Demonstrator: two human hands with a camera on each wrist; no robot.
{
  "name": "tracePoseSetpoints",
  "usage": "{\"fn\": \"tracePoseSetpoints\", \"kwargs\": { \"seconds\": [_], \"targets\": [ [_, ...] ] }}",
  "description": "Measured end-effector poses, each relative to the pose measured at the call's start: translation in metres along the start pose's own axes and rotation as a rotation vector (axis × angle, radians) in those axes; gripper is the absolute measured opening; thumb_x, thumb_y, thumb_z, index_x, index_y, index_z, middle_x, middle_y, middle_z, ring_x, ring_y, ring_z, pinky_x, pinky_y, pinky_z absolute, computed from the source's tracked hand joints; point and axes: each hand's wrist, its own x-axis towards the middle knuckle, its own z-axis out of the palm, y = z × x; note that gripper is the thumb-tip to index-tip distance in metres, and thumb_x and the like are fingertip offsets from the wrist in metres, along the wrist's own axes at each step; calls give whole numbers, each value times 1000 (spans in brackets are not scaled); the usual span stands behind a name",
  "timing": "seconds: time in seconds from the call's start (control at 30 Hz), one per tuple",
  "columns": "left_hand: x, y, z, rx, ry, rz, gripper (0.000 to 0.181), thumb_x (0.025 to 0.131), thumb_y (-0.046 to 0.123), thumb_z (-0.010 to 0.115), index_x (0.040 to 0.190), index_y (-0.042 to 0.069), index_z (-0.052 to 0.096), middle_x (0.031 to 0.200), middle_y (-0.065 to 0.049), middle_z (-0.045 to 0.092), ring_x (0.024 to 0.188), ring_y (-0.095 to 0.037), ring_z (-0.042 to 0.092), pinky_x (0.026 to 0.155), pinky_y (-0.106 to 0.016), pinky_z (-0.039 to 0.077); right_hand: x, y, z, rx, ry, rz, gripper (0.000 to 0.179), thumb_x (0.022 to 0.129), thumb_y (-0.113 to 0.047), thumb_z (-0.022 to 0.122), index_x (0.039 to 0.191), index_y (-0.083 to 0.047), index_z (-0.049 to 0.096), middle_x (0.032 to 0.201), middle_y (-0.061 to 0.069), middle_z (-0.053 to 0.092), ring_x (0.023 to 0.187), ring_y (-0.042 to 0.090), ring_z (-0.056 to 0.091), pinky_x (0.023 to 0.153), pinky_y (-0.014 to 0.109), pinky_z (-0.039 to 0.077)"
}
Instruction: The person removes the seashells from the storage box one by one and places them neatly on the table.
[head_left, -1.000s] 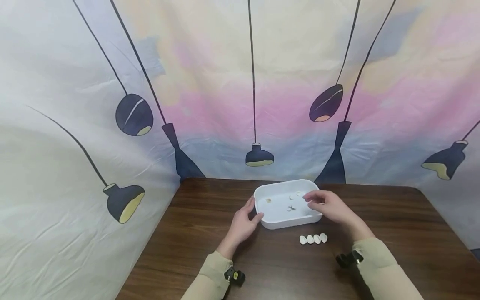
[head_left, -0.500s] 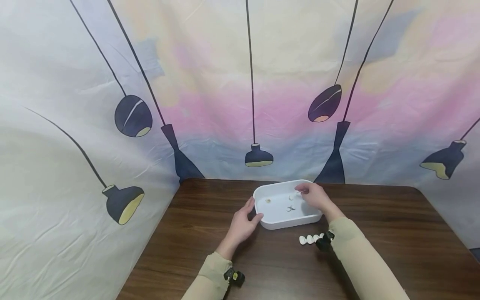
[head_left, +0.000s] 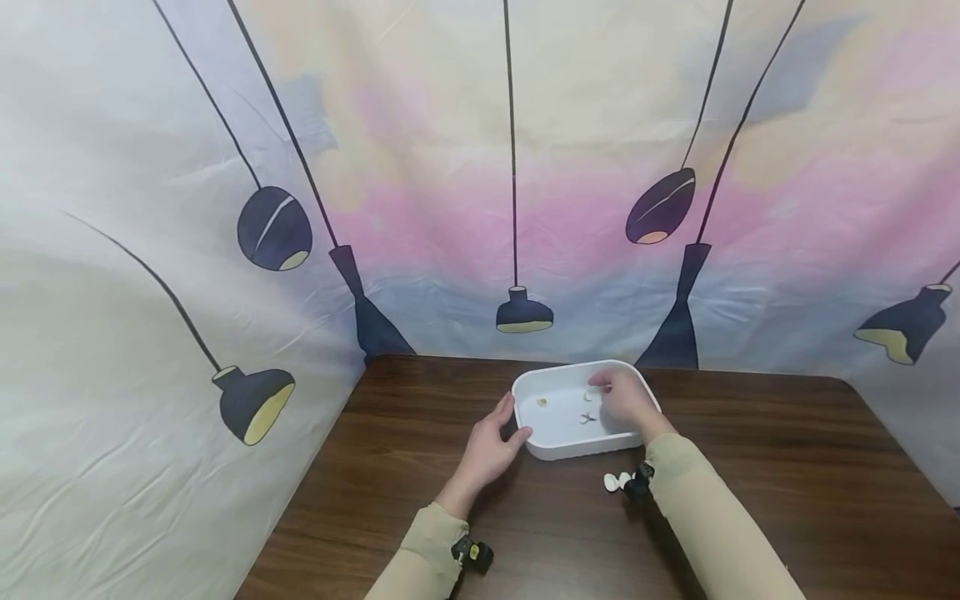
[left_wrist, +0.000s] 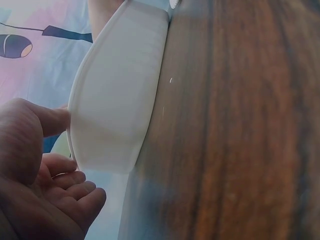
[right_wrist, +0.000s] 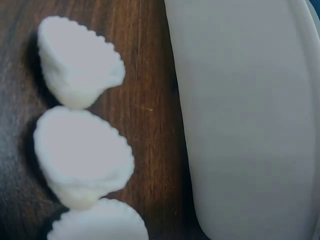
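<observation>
A white tray point(head_left: 566, 450) stands on the table near its back edge. My left hand point(head_left: 487, 450) holds the tray's left end, thumb at the front corner and fingers along the side; the left wrist view shows thumb and forefinger at the rim, other fingers curled. My right hand point(head_left: 626, 402) reaches inside the tray's right part, fingertips low beside a small white piece point(head_left: 588, 396). Whether they pinch anything is hidden. A small yellowish piece point(head_left: 542, 402) and a pale piece with a dark bit point(head_left: 587, 418) also lie in the tray.
White ribbed seashells point(right_wrist: 82, 155) lie in a row on the wooden table point(head_left: 555, 533) in front of the tray, partly hidden by the right wrist's camera point(head_left: 639, 483). A cloth backdrop point(head_left: 420, 208) printed with lamps hangs behind the table.
My right hand has moved left and down into the tray, covering a white piece that showed at its back right. My left hand keeps its hold on the tray.
</observation>
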Motion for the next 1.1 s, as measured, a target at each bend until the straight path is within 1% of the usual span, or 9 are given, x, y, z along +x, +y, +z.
{"fn": "tracePoseSetpoints", "kwargs": {
  "seconds": [0.13,0.27,0.37,0.47,0.53,0.67,0.93,1.1],
  "targets": [
    [0,0,-1,3,-3,4,68,106,29,68,159,-6,43,169,-17,38,155,-35,38,126,-52,34,0,-3,-1,-12,4,13,36,94,14,51,124,10,72,127,29,70,122,48,65,105,58,54],
    [0,0,-1,9,-2,5,67,106,28,68,159,-6,44,169,-17,39,155,-36,38,126,-53,34,0,-4,-3,-59,24,44,39,98,11,47,127,6,72,132,27,68,128,46,61,109,59,50],
    [0,0,-1,9,1,5,67,106,28,68,159,-6,44,169,-17,39,155,-36,38,126,-53,34,-1,-5,-4,-88,13,49,42,94,14,47,127,8,71,132,28,68,130,47,59,110,60,49],
    [1,-1,-1,8,1,9,67,106,28,68,159,-7,44,169,-17,39,155,-36,38,126,-53,34,-1,-4,-4,-102,-9,51,48,84,18,46,124,11,72,129,30,69,128,49,60,109,60,50],
    [1,-1,0,5,0,9,67,106,28,68,159,-7,44,169,-18,39,155,-36,38,126,-53,34,-1,-3,-4,-115,-23,50,51,79,19,46,123,12,72,127,30,69,127,50,60,108,61,51],
    [0,-1,0,6,2,7,67,106,28,68,159,-6,44,169,-17,39,155,-36,39,126,-53,34,0,0,-4,-121,-38,50,50,79,20,47,121,11,74,125,28,71,127,48,61,108,59,51],
    [1,-2,0,15,4,9,67,106,29,68,158,-6,44,168,-17,39,154,-36,39,125,-53,34,2,3,-2,-158,-55,14,44,77,16,58,116,11,76,119,25,75,120,45,66,103,57,55],
    [2,-3,0,14,3,11,68,106,30,68,159,-6,44,168,-17,39,154,-36,39,125,-53,34,2,4,-1,-163,-57,26,37,81,14,63,115,9,77,116,24,75,117,43,67,101,55,56]
  ]
}}
